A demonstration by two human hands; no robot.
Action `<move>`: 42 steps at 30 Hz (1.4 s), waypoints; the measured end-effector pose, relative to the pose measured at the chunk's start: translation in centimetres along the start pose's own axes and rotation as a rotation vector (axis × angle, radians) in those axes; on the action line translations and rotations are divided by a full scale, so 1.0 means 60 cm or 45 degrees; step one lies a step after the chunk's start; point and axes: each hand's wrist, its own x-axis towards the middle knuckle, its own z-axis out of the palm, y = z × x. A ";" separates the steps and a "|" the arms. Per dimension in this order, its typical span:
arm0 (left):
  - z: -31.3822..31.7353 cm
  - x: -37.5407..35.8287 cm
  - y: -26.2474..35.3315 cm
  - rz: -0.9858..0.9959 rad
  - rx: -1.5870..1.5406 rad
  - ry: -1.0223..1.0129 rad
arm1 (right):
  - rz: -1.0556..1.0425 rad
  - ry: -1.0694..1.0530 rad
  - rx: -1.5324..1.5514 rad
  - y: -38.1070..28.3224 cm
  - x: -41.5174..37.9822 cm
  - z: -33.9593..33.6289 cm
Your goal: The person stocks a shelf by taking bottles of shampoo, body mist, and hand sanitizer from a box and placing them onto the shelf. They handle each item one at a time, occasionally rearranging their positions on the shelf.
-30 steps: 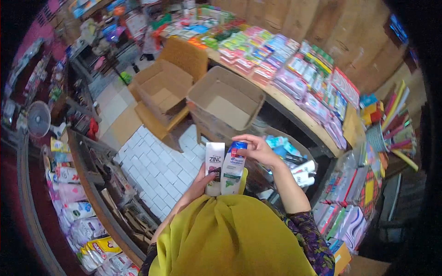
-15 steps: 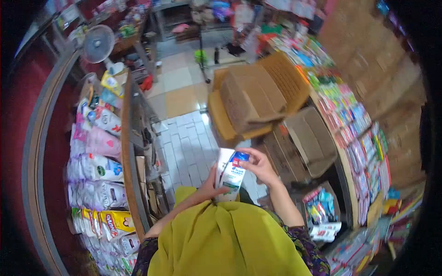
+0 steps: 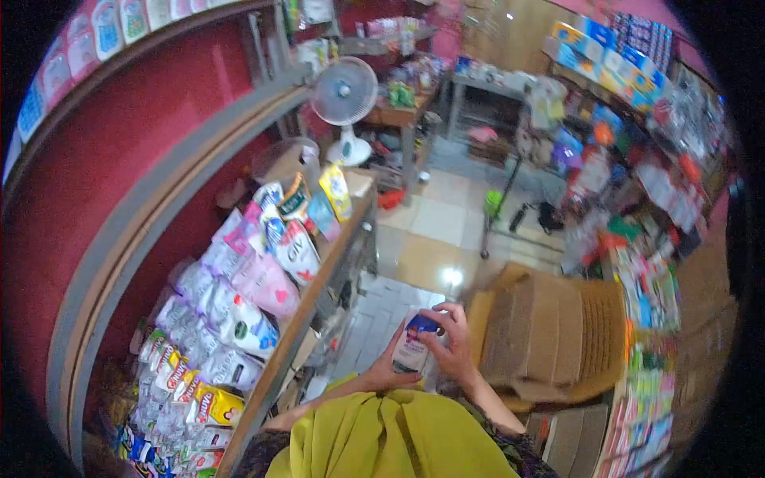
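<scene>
A white shampoo bottle (image 3: 412,350) with a blue upper part is held up in front of my body, a little tilted. My left hand (image 3: 386,370) is wrapped round its lower left side, and some of those fingers are hidden behind it. At the blue top end, the bent fingers and thumb of my right hand (image 3: 454,344) grip the bottle from the right. Small print on the label is too blurred to read.
Soap refill pouches (image 3: 261,288) crowd a wooden-edged shelf (image 3: 307,315) at my left. A white fan (image 3: 344,92) stands at its far end. Open cardboard boxes (image 3: 550,331) sit to the right, beside a rack of colourful packets (image 3: 649,390). Tiled floor (image 3: 434,207) lies ahead.
My view has swung left and up, bringing more of the left shelf, fan and back wall into sight. Both hands still hold the bottle; its top now shows more dark blue.
</scene>
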 end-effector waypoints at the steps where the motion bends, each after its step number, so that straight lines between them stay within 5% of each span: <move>1: -0.015 0.015 0.018 -0.009 -0.061 0.062 | -0.122 -0.070 -0.077 0.020 0.038 -0.004; 5: -0.073 0.043 0.086 -0.127 -0.202 0.308 | -0.173 -0.306 0.182 0.062 0.191 0.032; 13: -0.203 0.051 0.135 -0.074 -0.476 0.468 | 0.404 -1.326 0.845 0.105 0.399 0.171; 16: -0.242 0.089 0.140 0.106 -0.306 0.636 | 0.332 -1.339 0.749 0.107 0.464 0.192; 17: -0.253 0.096 0.145 0.150 -0.215 0.730 | 0.068 -1.258 0.998 0.125 0.482 0.214; 20: -0.287 0.138 0.201 0.270 -0.115 1.042 | -0.372 -1.168 0.720 0.111 0.580 0.214; 21: -0.303 0.151 0.223 0.252 -0.121 1.185 | -0.089 -1.229 0.893 0.087 0.611 0.206; 23: -0.356 0.179 0.265 0.398 -0.049 1.362 | -0.192 -1.174 0.911 0.072 0.693 0.210; 26: -0.406 0.227 0.368 0.588 0.146 1.665 | -0.660 -0.888 0.831 0.041 0.848 0.209; 27: -0.427 0.244 0.399 0.631 0.208 1.694 | -0.541 -0.821 0.825 0.024 0.894 0.202; 32: -0.512 0.341 0.561 0.950 0.449 1.860 | -1.219 -0.283 0.929 -0.016 1.152 0.228; 42: -0.702 0.458 0.752 0.623 1.033 2.038 | -1.247 -0.694 0.921 -0.006 1.428 0.444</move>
